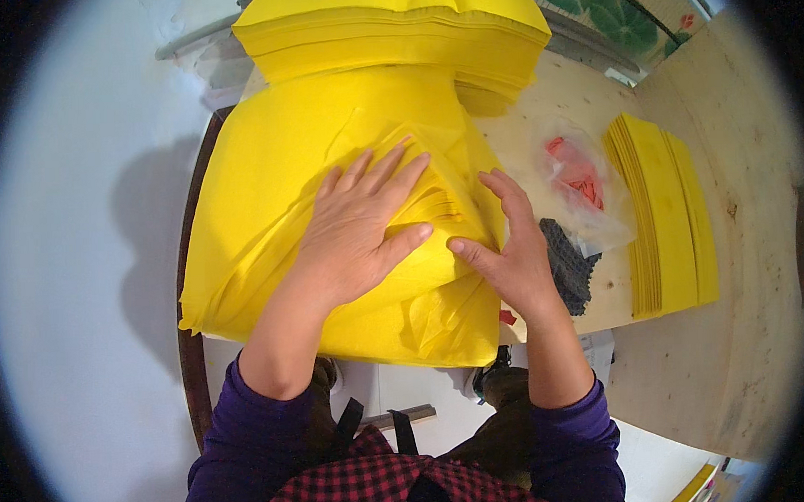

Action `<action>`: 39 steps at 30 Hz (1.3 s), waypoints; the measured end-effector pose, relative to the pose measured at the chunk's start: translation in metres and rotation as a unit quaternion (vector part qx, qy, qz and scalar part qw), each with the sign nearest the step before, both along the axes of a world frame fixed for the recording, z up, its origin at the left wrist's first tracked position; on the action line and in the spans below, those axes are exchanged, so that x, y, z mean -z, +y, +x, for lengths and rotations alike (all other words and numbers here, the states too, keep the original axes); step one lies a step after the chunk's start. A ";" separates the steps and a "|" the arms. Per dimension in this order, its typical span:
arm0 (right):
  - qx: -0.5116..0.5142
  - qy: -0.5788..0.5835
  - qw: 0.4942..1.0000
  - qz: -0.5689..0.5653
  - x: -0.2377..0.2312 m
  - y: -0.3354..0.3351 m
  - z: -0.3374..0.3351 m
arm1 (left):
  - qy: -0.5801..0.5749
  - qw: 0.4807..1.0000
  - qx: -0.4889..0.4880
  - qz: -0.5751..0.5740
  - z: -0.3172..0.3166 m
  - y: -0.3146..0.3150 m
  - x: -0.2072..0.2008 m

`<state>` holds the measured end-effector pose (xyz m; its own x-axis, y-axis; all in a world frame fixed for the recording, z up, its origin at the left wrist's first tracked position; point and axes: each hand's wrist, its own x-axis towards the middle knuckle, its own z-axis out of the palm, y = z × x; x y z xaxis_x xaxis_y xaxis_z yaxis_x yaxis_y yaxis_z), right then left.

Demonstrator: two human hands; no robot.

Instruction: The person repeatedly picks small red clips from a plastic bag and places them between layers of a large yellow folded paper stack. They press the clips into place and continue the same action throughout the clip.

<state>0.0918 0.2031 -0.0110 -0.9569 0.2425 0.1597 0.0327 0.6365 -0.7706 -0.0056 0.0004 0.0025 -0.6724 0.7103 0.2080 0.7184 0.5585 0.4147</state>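
Note:
Yellow fabric sheets (257, 150) lie spread over the table in front of me, with creases running toward the near edge. My left hand (356, 208) rests flat on them, its fingers spread and pointing away from me. Just right of its fingertips, a bunch of layered yellow folds (436, 201) shows. My right hand (508, 252) is at the right side of these folds, thumb and fingers apart with nothing between them. Whether its fingertips touch the fabric I cannot tell.
A tall stack of yellow fabric (386, 39) stands at the far side. On the right are a clear plastic bag (562, 152) with red pieces, a dark grey cloth scrap (567, 272) and folded yellow pieces (671, 215). A wooden panel (744, 150) bounds the right side.

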 end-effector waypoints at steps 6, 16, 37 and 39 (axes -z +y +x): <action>-0.043 -0.022 0.999 0.018 -0.002 0.006 0.003 | -0.004 1.000 -0.001 -0.003 0.000 -0.001 -0.002; -0.042 -0.014 0.998 -0.042 -0.017 0.020 0.005 | -0.004 1.000 -0.005 0.004 0.001 0.000 -0.001; -0.011 -0.025 0.999 -0.028 -0.001 0.005 -0.005 | 0.003 1.000 0.000 0.004 0.000 0.000 0.000; -0.017 -0.031 0.998 -0.049 -0.001 0.005 -0.005 | 0.004 1.000 0.000 0.000 0.000 0.000 0.000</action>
<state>0.0869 0.2079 -0.0103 -0.9721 0.2213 0.0773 0.0619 0.5604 -0.8259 -0.0055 0.0004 0.0030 -0.6711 0.7099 0.2136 0.7214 0.5592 0.4085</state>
